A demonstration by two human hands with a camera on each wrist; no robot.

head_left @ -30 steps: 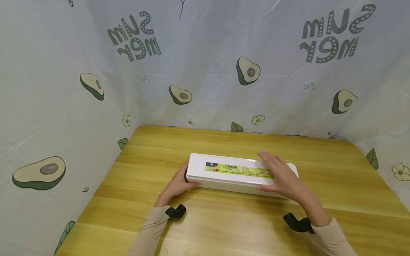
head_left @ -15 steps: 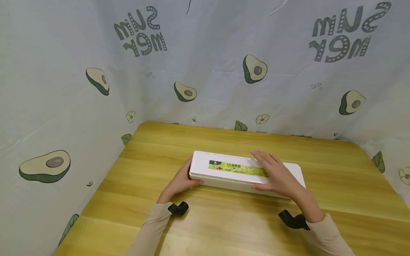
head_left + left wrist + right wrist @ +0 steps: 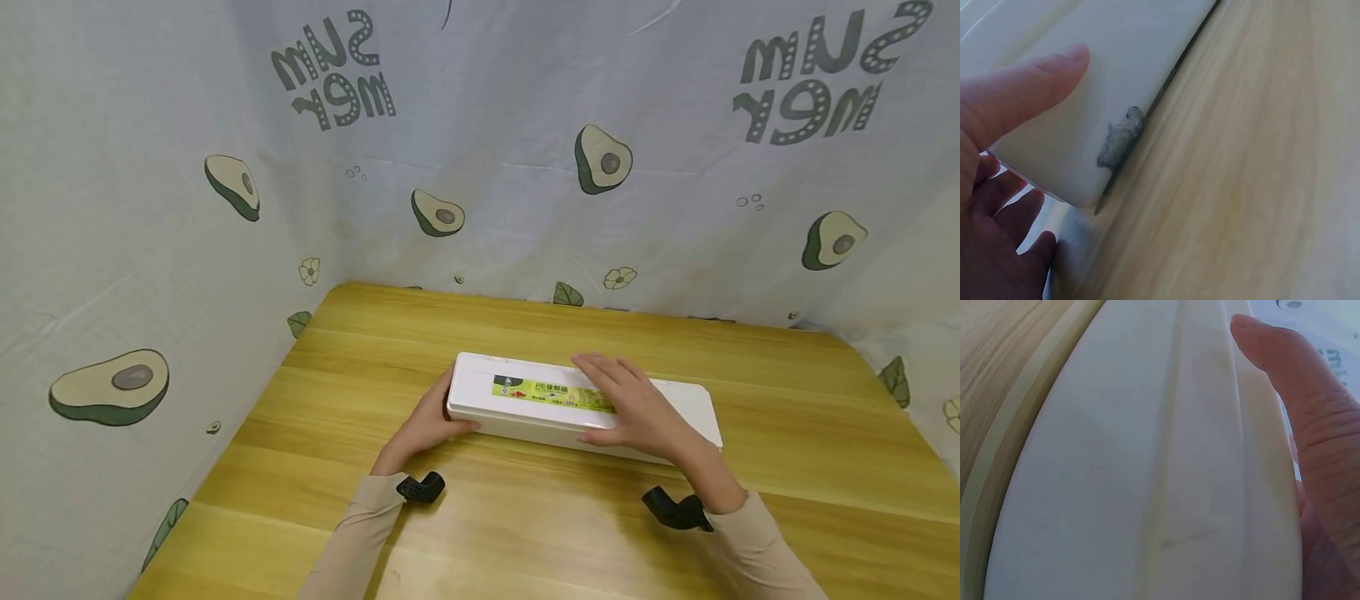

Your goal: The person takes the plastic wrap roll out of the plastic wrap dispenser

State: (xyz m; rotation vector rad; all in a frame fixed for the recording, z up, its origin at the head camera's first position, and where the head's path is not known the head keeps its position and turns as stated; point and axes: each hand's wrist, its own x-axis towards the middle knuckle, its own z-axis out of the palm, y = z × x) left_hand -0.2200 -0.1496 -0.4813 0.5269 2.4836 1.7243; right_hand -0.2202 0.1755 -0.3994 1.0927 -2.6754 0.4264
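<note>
A long white cling film box with a green and yellow label lies crosswise on the wooden table. My left hand holds its left end, thumb along the front face and fingers behind the end. In the left wrist view, that thumb lies on the white wall, above a dark patch near the bottom edge. Across the middle of the lid stretches my right hand, fingers fairly straight towards the far edge, thumb at the front. The right wrist view shows the right thumb at the lid's edge.
The wooden table reaches back to a pale curtain printed with avocados, which also runs along the left and right sides. Black wrist mounts stick out from the sleeves.
My right hand has slid leftward along the lid, so more of the box's right end shows. The left hand keeps its hold on the left end. The head view has shifted slightly.
</note>
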